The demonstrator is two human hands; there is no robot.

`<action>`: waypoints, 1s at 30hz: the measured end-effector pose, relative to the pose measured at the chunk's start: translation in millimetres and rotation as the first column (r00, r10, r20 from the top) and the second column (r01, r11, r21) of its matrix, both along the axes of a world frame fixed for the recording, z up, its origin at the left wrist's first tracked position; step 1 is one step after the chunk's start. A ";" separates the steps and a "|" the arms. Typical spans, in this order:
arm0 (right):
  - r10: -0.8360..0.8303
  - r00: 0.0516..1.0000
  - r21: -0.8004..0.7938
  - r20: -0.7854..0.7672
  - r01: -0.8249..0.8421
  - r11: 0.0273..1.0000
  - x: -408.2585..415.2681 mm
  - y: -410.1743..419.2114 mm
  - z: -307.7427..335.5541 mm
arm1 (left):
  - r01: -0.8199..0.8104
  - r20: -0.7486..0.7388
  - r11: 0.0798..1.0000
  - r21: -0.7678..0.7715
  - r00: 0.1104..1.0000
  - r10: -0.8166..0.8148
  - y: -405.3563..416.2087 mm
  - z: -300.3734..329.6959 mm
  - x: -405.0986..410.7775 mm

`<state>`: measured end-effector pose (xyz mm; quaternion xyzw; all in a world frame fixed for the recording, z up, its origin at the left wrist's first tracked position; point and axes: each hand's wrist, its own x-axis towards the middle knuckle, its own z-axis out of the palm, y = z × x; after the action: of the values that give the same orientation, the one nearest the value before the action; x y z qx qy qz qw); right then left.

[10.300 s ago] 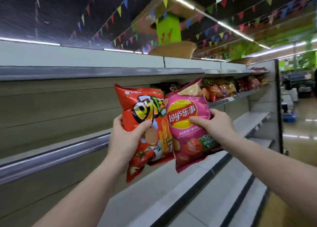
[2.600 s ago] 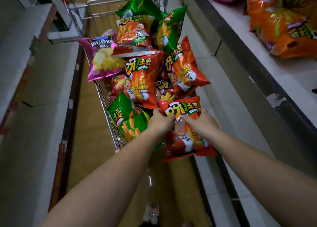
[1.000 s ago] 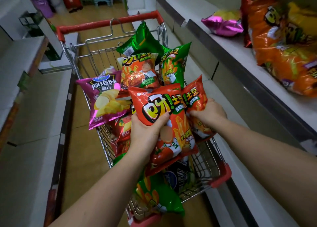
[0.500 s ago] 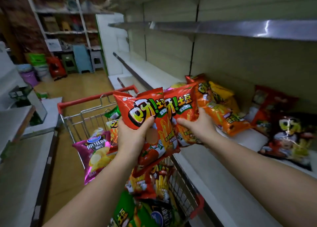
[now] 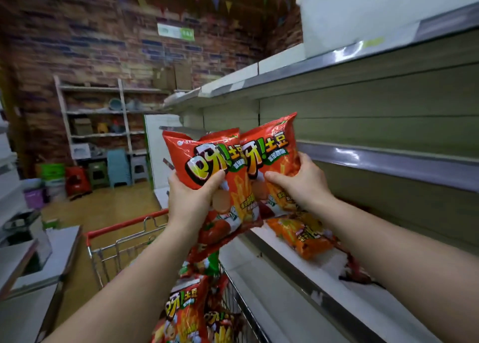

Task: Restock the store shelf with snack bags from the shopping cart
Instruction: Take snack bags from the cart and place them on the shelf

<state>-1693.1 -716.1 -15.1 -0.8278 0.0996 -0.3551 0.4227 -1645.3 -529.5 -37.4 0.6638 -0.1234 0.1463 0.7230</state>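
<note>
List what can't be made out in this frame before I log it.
Head view:
- Shopping cart: its contents are mostly hidden by both forearms and cut off by the bottom edge.
- Orange bag on the shelf: print blurred, top hidden by the right hand.
- Left hand covers the lower print on its red bag.

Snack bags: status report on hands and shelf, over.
Left hand holds one red snack bag, right hand another. Both raised off the cart, neither shelved. An orange bag already on the shelf below.
</note>
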 end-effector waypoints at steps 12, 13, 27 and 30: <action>-0.267 0.953 -0.089 0.142 0.281 0.956 -106.2 -43.5 67.5 | 0.325 0.132 0.944 -0.066 0.940 -0.314 -65.1 54.6 -27.3; -0.287 0.946 -0.081 0.152 0.301 0.950 -112.6 -47.4 70.9 | 0.364 0.145 0.929 -0.064 0.925 -0.352 -73.0 58.1 -27.7; -0.687 0.698 0.024 0.201 0.698 0.716 -222.3 -53.4 76.5 | 0.835 0.193 0.549 -0.037 0.545 -0.816 -153.4 82.5 -68.4; -0.764 0.612 0.055 0.204 0.772 0.634 -256.6 -46.1 77.4 | 0.908 0.192 0.417 -0.043 0.417 -0.888 -171.6 86.6 -91.6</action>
<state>-1949.7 -762.2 62.3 -0.6714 0.3924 -0.5881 0.2223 -1736.8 -701.1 49.1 0.4301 -0.4989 -0.2094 0.7227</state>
